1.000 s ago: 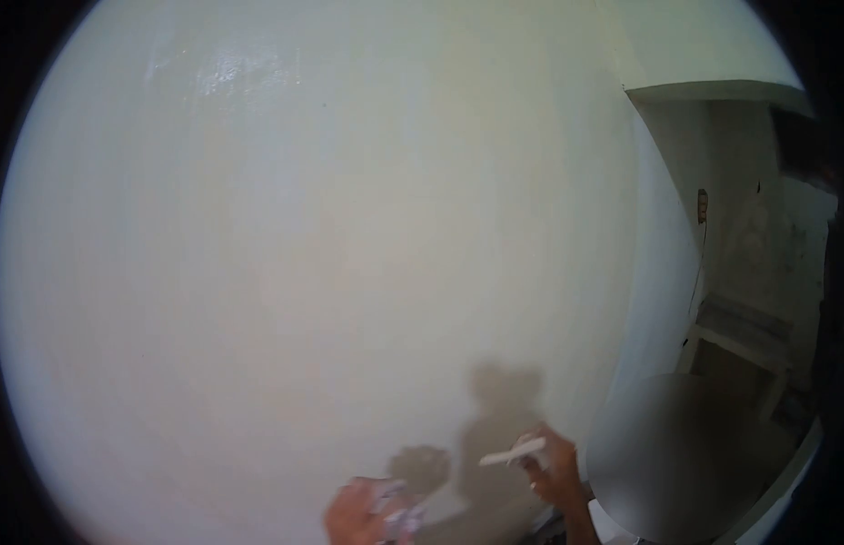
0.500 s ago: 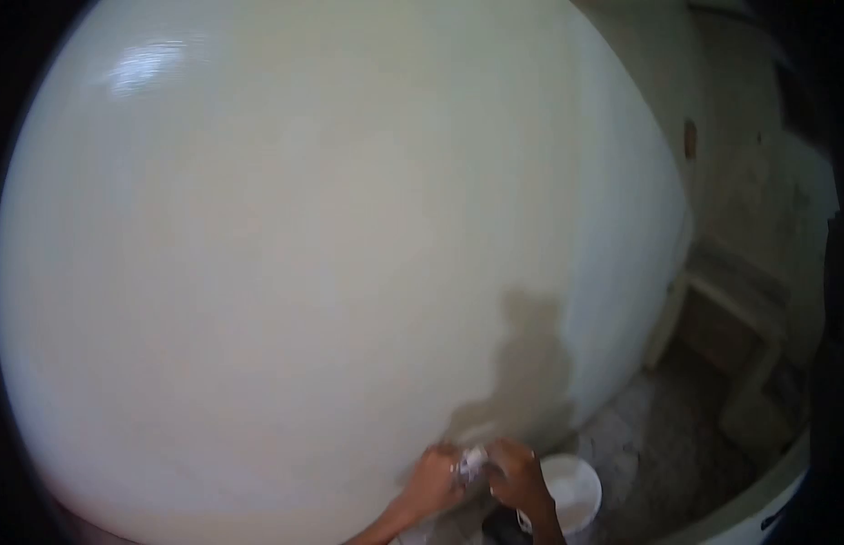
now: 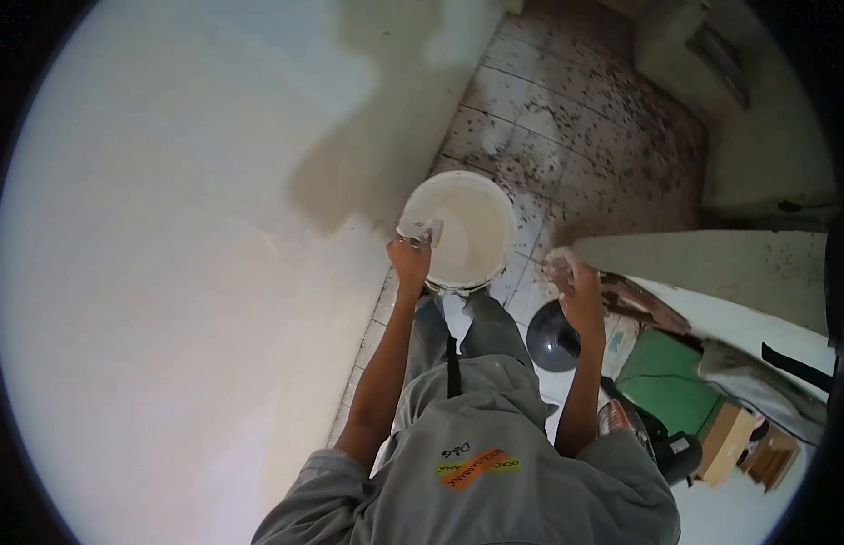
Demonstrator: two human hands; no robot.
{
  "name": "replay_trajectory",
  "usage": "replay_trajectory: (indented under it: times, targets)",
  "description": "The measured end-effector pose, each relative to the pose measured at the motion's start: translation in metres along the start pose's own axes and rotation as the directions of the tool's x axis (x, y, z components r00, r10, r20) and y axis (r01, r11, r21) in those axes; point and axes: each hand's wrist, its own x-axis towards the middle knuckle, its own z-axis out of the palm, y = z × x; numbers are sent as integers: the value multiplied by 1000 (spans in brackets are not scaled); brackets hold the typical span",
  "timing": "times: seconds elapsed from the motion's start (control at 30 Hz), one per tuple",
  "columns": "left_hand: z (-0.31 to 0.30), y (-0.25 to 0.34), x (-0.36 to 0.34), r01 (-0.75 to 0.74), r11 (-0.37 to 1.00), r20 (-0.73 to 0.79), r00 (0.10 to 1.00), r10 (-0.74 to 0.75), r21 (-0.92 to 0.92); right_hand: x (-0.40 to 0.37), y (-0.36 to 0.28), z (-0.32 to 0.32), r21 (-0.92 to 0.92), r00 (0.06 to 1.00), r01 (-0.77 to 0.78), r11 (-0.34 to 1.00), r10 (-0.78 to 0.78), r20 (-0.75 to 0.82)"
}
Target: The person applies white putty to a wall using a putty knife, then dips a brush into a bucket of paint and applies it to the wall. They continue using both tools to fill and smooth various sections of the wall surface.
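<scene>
My left hand (image 3: 410, 260) is closed around a flat, whitish piece that looks like a scraper (image 3: 427, 228), at the near left rim of a white bucket (image 3: 508, 209). A pale, creamy mass (image 3: 466, 232) fills part of the bucket. Off to the right, apart from the bucket, is my right hand (image 3: 578, 282), its fingers smeared white and blurred. Whether those fingers hold anything I cannot make out.
A smooth pale wall (image 3: 195, 272) rises on the left, with my shadow on it. Dark specks litter the tiled floor (image 3: 522, 100). A dark round bowl (image 3: 553, 338), a green board (image 3: 667, 377) and a cardboard box (image 3: 724, 443) are on the right, beside a pale ledge (image 3: 731, 263).
My view has tilted down from the wall to the bucket and my body. My hands, close together earlier at a white thing, are now apart, the left one at the bucket.
</scene>
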Motion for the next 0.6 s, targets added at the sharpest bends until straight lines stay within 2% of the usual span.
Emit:
replay_trajectory:
  times: [0.03,0.1,0.13,0.17,0.23,0.27,0.37,0.47,0.57,0.6]
  targets:
    - [23,-26,13,25,999,3,1000,-25,24,0,-5,-7,58,983,-152,987,145,111]
    - [60,-66,23,12,1000,47,999,-13,29,-16,-14,-15,108,930,-348,931,328,163]
    - [82,-64,5,9,999,46,999,-11,47,-39,8,-25,142,896,-426,894,394,205]
    - [93,-62,0,166,968,182,963,-201,189,-51,13,-27,201,897,-429,881,390,208]
    - [123,-90,-1,248,916,170,935,-312,316,-58,15,-17,317,905,-421,850,372,206]
    - [136,-99,4,277,882,157,921,-357,382,-54,12,-19,281,896,-440,853,396,203]
    - [159,-105,-18,297,877,93,930,-355,379,-57,17,-16,137,864,-493,859,465,192]
    - [182,-137,-32,398,889,158,886,-437,228,-51,16,-17,178,849,-523,833,491,196]
    - [144,-79,-23,455,860,115,865,-489,231,-49,13,-20,148,868,-489,860,462,184]
    - [136,-79,-22,361,908,160,904,-397,212,-46,12,-19,127,875,-474,872,448,184]
